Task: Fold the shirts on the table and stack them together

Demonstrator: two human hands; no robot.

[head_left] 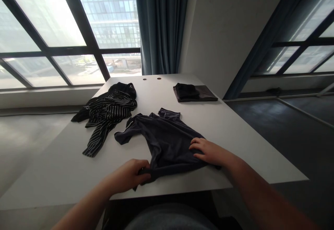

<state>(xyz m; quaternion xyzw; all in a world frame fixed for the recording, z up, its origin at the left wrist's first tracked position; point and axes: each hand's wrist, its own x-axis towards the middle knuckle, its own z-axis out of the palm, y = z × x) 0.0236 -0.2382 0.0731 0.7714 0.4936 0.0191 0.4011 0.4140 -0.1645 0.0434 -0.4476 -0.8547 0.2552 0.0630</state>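
A dark navy short-sleeved shirt (169,143) lies spread on the white table in front of me, its hem towards me and its collar end pointing away. My left hand (137,175) is closed on the hem's left corner, fingers and thumb pinching the cloth. On the shirt's right side, near the hem, my right hand (206,150) rests palm down with its fingers apart. The left sleeve stretches out towards the left, while the right sleeve is bunched at the far side. Some wrinkles run through the cloth near my left hand.
Black-and-white striped clothing (112,110) lies crumpled at the table's left, over a plain black garment (122,88). Folded dark clothes (194,93) are stacked at the back right. The white table (242,146) ends just before my body. Behind it hangs a blue curtain (161,24).
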